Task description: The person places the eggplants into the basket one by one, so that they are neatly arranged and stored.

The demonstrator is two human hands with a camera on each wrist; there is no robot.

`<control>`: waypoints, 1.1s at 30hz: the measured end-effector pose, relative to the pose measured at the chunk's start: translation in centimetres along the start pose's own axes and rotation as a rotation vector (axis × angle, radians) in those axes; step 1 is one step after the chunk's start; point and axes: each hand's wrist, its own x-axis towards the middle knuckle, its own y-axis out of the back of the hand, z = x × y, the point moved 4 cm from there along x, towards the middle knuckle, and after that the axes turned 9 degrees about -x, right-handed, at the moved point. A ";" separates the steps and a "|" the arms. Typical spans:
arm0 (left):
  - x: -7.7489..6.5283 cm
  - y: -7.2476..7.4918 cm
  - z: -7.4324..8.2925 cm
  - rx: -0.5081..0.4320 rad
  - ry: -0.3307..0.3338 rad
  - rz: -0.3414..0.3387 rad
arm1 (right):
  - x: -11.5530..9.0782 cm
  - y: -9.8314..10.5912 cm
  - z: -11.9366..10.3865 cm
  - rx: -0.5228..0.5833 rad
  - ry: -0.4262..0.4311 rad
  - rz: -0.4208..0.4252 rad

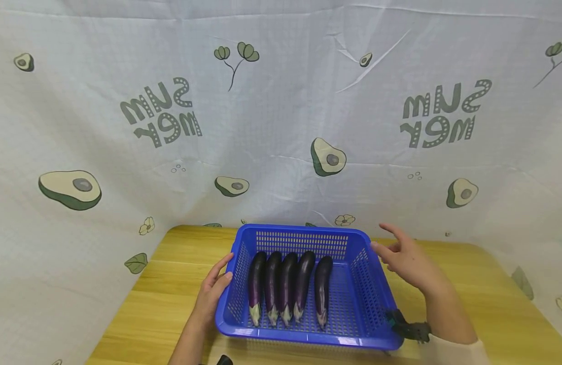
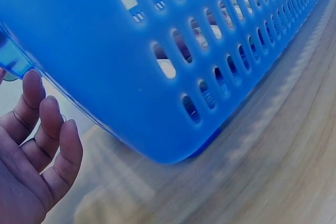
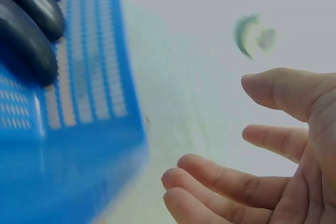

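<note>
Several dark purple eggplants (image 1: 288, 286) lie side by side in a blue plastic basket (image 1: 308, 340), stems toward the near side. One eggplant (image 1: 323, 289) lies slightly apart on the right. At the basket's left rim is my left hand (image 1: 211, 294), thumb and forefinger tips right at the edge. The left wrist view shows its other fingers (image 2: 68, 150) loosely bent beside the basket's outer wall. My right hand (image 1: 406, 258) is spread just off the right rim; in the right wrist view a gap separates its fingertips (image 3: 181, 203) from the basket.
The basket stands on a yellow wood-grain table (image 1: 144, 299). Behind it hangs a pale cloth (image 1: 272, 116) printed with avocados and lettering. A dark strap (image 1: 411, 329) is at the right wrist, overlapping the basket's near right corner.
</note>
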 end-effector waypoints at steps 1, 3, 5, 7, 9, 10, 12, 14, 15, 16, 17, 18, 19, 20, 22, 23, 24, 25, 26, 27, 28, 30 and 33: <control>0.0 0.0 0.0 0.006 -0.002 0.000 | -0.5 0.5 0.8 0.003 -0.016 0.003; 0.0 0.0 0.0 0.020 -0.005 0.000 | -1.3 1.2 2.7 0.023 -0.051 0.000; 0.0 0.0 -0.1 0.029 -0.006 0.004 | -2.1 1.7 4.7 0.046 -0.090 -0.004; 0.0 0.0 -0.1 0.032 -0.007 0.007 | -2.9 2.0 6.7 0.058 -0.130 -0.005; 0.0 0.0 -0.1 0.034 -0.006 0.006 | -3.4 2.0 8.6 0.079 -0.160 -0.007; 0.0 0.0 -0.1 0.035 -0.006 0.004 | -3.6 1.8 9.5 0.092 -0.176 -0.016; 0.0 0.0 -0.1 0.037 -0.004 -0.001 | -3.8 1.2 11.2 0.108 -0.207 -0.042; 0.0 0.1 0.0 0.035 -0.006 -0.005 | -3.7 0.2 12.6 0.117 -0.244 -0.071; 0.0 0.1 0.0 0.034 -0.007 -0.006 | -3.6 -0.4 13.2 0.101 -0.265 -0.086; 0.0 0.1 0.0 0.028 -0.008 -0.006 | -3.5 -1.0 13.7 0.076 -0.282 -0.101; 0.0 0.1 0.1 0.026 -0.011 -0.008 | -3.4 -1.7 14.0 0.053 -0.289 -0.112; 0.1 0.1 0.1 0.023 -0.015 -0.012 | -3.2 -2.3 14.1 0.038 -0.293 -0.120; 0.1 0.1 0.2 0.019 -0.018 -0.016 | -3.0 -2.8 14.1 0.017 -0.288 -0.122; 0.1 0.0 0.2 0.015 -0.020 -0.019 | -2.9 -3.3 13.9 0.002 -0.278 -0.125; 0.1 -0.1 0.3 0.002 -0.020 -0.023 | -2.5 -4.2 13.2 -0.003 -0.242 -0.125; 0.1 -0.1 0.3 -0.001 -0.019 -0.023 | -2.2 -4.6 12.7 0.016 -0.222 -0.124; 0.1 -0.1 0.3 -0.005 -0.018 -0.022 | -2.0 -5.0 12.1 0.036 -0.207 -0.121; 0.1 -0.1 0.3 -0.006 -0.017 -0.020 | -1.9 -5.3 11.6 0.050 -0.198 -0.118; 0.1 -0.1 0.3 -0.008 -0.017 -0.015 | -1.7 -5.6 11.0 0.063 -0.184 -0.114; 0.1 -0.1 0.3 -0.005 -0.016 -0.012 | -1.5 -5.9 10.5 0.080 -0.174 -0.109; 0.0 -0.1 0.3 -0.003 -0.016 -0.011 | -1.3 -6.2 10.1 0.102 -0.163 -0.109; 0.1 -0.1 0.2 0.006 -0.019 -0.009 | -1.1 -6.7 9.3 0.124 -0.149 -0.099; 0.1 0.0 0.2 0.021 -0.020 -0.009 | -0.8 -7.3 8.4 0.108 -0.106 -0.071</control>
